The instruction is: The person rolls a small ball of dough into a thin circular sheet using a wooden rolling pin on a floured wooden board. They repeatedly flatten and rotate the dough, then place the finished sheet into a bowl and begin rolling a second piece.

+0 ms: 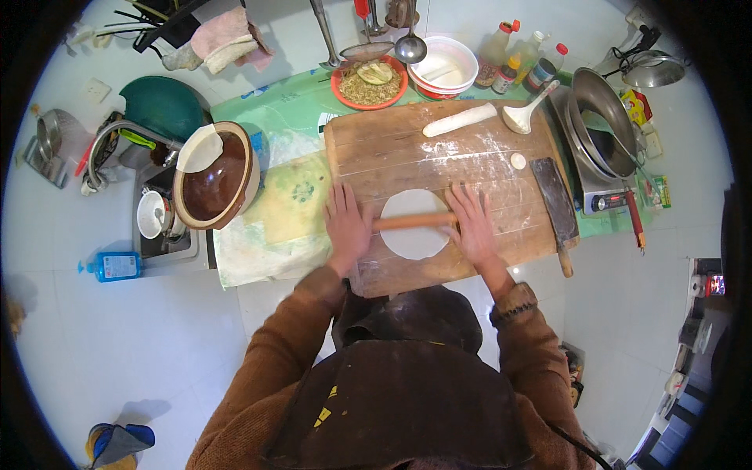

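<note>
A thin round sheet of dough (414, 244) lies flat near the front of a floured wooden board (376, 153). Across its middle runs a wooden rolling pin (414, 221). My left hand (348, 226) presses on the pin's left end, its fingers stretched forward. On the other end lies my right hand (473, 226), palm down, at the sheet's right edge. A small dough disc (517, 161) sits farther back on the right. Behind it are a dough log (460, 120) and a white ladle (520, 119) with flour. A broad dark-bladed knife (554, 200) rests along the board's right edge.
Left of the board stands a brown crock (214, 191), a dough sheet (200, 150) over its rim, beside a sink (197, 247). At the back are an orange bowl of filling (370, 85), a white tub (443, 64) and several bottles. Pans (605, 126) sit on a cooker at right.
</note>
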Motion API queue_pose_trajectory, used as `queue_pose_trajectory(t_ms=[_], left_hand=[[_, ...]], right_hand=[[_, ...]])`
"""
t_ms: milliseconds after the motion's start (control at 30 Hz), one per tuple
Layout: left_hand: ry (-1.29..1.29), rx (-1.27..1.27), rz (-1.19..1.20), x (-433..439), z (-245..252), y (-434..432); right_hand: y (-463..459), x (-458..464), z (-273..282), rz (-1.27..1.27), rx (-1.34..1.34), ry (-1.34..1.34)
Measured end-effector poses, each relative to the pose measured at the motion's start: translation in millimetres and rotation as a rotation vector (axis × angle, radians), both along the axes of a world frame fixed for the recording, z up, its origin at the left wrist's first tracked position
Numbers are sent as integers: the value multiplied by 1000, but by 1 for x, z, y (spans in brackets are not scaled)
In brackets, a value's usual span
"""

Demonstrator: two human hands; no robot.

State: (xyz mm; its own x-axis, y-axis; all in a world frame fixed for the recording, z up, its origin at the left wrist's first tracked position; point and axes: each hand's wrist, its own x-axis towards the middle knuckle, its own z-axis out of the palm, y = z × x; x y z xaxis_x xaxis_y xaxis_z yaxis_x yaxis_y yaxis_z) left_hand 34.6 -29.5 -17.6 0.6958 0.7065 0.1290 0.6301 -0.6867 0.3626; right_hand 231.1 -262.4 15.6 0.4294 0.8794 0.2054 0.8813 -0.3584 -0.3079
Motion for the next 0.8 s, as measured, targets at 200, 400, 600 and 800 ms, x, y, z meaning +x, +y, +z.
queue_pose_trajectory(t_ms=[200,400,600,800], left_hand=[[140,55,-140,-4,20,-31],[202,-87,-426,-66,24,-94],[50,14,50,43,9,15],[164,16,-171,-18,28,-52]], right_hand=[[-9,12,-10,-110,-81,155],[-49,-9,1,-40,45,164],[17,26,-12,-53,34,57],[-29,1,-2,-49,-44,73]])
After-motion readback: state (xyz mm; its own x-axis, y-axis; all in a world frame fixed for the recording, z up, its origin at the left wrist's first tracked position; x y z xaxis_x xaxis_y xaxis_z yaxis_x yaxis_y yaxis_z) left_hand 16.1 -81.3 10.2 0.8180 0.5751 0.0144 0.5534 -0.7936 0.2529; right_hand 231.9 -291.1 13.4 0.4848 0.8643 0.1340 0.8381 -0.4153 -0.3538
